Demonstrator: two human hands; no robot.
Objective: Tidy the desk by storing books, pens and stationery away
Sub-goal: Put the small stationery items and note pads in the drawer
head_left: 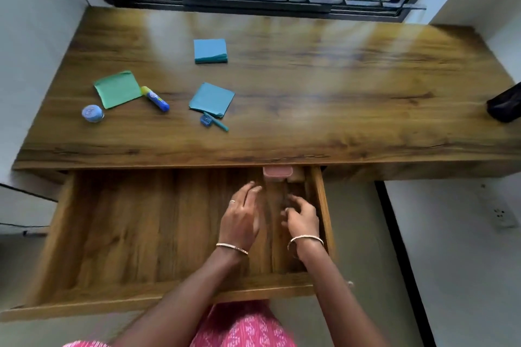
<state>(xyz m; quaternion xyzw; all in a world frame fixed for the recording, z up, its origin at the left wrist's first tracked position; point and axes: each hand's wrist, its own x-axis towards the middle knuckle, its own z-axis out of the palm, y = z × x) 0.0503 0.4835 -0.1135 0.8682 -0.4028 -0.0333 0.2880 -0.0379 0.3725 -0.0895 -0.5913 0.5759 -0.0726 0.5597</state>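
Drawer (127, 234) pulled out; left hand (239, 220), right hand (303, 220) near its right wall, fingers (249, 188) loosely spread.

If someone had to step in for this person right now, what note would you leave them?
Left hand: open over the open drawer, holding nothing.
Right hand: at the drawer's right end, fingers curled; blur hides whether it holds anything.
Done: a pink box sits at the drawer's back.
On the desk: blue sticky-note pad, green notes, teal notes, glue stick, round blue container, blue sharpener, teal pen.
Left: move these into the drawer, then close it.
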